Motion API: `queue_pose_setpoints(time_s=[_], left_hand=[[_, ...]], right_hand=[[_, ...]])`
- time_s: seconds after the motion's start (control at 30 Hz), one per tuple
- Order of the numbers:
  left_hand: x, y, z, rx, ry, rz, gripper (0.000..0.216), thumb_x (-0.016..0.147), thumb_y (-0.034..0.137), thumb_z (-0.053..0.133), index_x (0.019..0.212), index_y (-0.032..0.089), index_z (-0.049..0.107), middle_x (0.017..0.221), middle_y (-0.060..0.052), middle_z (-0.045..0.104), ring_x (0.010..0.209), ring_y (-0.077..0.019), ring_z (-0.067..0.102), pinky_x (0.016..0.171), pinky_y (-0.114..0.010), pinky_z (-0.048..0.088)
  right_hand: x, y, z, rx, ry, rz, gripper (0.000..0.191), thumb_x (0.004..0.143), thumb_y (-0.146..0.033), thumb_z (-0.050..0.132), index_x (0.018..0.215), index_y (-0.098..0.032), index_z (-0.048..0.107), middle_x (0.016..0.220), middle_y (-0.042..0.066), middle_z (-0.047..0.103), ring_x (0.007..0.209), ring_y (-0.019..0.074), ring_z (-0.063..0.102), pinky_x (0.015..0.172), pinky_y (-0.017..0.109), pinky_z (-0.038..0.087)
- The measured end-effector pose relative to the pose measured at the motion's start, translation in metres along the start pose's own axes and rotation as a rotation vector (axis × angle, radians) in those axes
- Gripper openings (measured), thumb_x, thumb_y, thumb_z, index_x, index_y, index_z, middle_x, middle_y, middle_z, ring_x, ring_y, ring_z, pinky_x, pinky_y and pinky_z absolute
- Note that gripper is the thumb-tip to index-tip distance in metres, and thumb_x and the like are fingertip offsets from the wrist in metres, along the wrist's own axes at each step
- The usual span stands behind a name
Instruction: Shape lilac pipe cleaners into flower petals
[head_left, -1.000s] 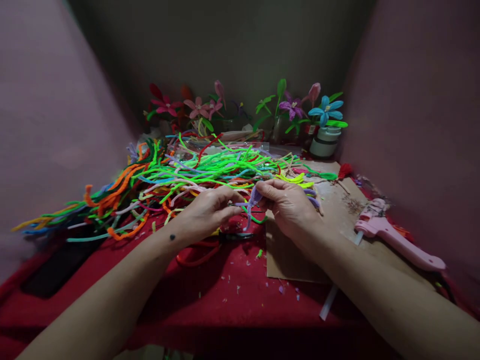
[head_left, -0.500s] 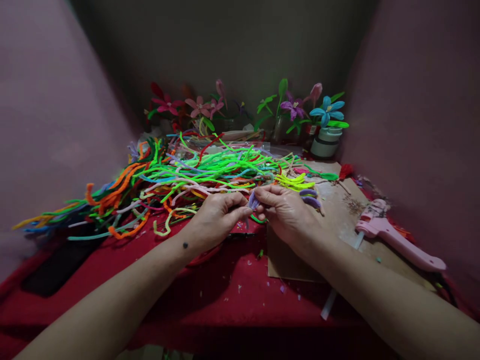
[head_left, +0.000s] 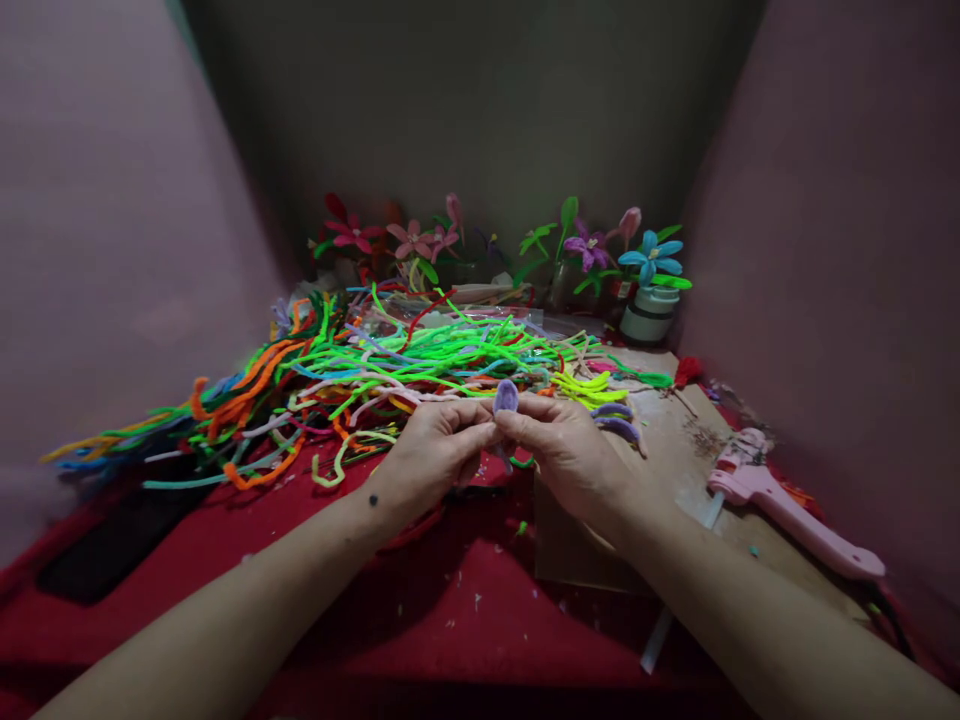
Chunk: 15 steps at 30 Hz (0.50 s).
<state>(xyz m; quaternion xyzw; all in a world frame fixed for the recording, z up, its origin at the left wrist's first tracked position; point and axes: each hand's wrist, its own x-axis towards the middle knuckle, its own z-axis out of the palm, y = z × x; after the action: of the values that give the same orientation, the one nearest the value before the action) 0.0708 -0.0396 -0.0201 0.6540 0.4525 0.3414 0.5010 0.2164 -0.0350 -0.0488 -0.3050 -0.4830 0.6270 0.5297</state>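
Note:
A small purple pipe-cleaner petal [head_left: 505,396] stands upright between my two hands, its lower end pinched in the fingertips. My left hand [head_left: 437,447] grips it from the left with thumb and forefinger. From the other side my right hand [head_left: 570,440] closes on it too, thumb in front. A short purple tail shows below the fingers. Just beyond my right hand lie more purple petals [head_left: 618,424] on the cardboard, beside bright yellow pipe-cleaner pieces [head_left: 589,386].
A large heap of coloured pipe cleaners [head_left: 442,345] spreads across the red cloth [head_left: 480,620]. On the right, a pink glue gun [head_left: 795,510] rests on cardboard [head_left: 592,550]. Pipe-cleaner flowers [head_left: 652,257] stand at the back, one in a pale jar [head_left: 649,314]. A dark phone-like slab [head_left: 112,545] lies left.
The purple petal has turned to face me upright, where before it lay tilted among my fingers. My hands have drawn closer together. The whole view has shifted slightly downward in the frame.

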Motion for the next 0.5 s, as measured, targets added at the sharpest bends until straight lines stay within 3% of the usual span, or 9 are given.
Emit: queue_pose_setpoints(time_s=[0.13,0.23,0.3,0.4,0.5], left_hand=[[0.002,0.003,-0.006,0.026,0.045,-0.016,0.016,0.073,0.030,0.062,0.071,0.014,0.059,0.048,0.006,0.049,0.038,-0.0042,0.036,0.039,-0.016,0.027],[0.004,0.004,-0.014,-0.094,0.090,0.027,0.028,0.070,0.032,0.068,0.092,0.016,0.061,0.066,0.003,0.058,0.043,-0.0042,0.042,0.040,-0.016,0.030],[0.005,0.003,-0.017,-0.183,0.045,0.021,0.032,0.071,0.033,0.068,0.098,0.018,0.062,0.069,0.003,0.059,0.044,-0.0035,0.041,0.040,-0.016,0.029],[0.005,0.000,-0.019,-0.199,-0.002,0.003,0.024,0.071,0.033,0.068,0.089,0.016,0.066,0.055,0.004,0.053,0.042,-0.0038,0.040,0.040,-0.016,0.029],[0.004,-0.001,-0.019,-0.128,0.028,0.002,0.019,0.072,0.032,0.066,0.079,0.014,0.066,0.045,0.005,0.047,0.040,-0.0051,0.040,0.040,-0.016,0.029]], right_hand=[[-0.002,-0.005,0.002,-0.067,0.057,-0.009,0.016,0.069,-0.030,0.069,0.063,-0.014,0.067,0.059,-0.002,0.051,0.057,0.0098,0.041,0.056,0.026,0.029],[-0.005,-0.008,0.005,-0.084,0.067,0.061,0.018,0.068,-0.031,0.069,0.062,-0.015,0.066,0.055,-0.003,0.048,0.053,0.0088,0.037,0.054,0.026,0.026],[-0.006,-0.009,0.007,-0.096,0.033,0.121,0.018,0.066,-0.032,0.070,0.064,-0.014,0.066,0.055,-0.002,0.050,0.051,0.0085,0.036,0.053,0.026,0.025],[-0.009,-0.009,0.009,-0.116,-0.042,0.158,0.022,0.066,-0.034,0.070,0.059,-0.014,0.063,0.052,-0.003,0.047,0.049,0.0076,0.034,0.051,0.026,0.024],[-0.010,-0.008,0.009,-0.131,-0.095,0.152,0.024,0.068,-0.034,0.067,0.057,-0.014,0.061,0.050,-0.004,0.045,0.048,0.0073,0.032,0.050,0.025,0.022]])
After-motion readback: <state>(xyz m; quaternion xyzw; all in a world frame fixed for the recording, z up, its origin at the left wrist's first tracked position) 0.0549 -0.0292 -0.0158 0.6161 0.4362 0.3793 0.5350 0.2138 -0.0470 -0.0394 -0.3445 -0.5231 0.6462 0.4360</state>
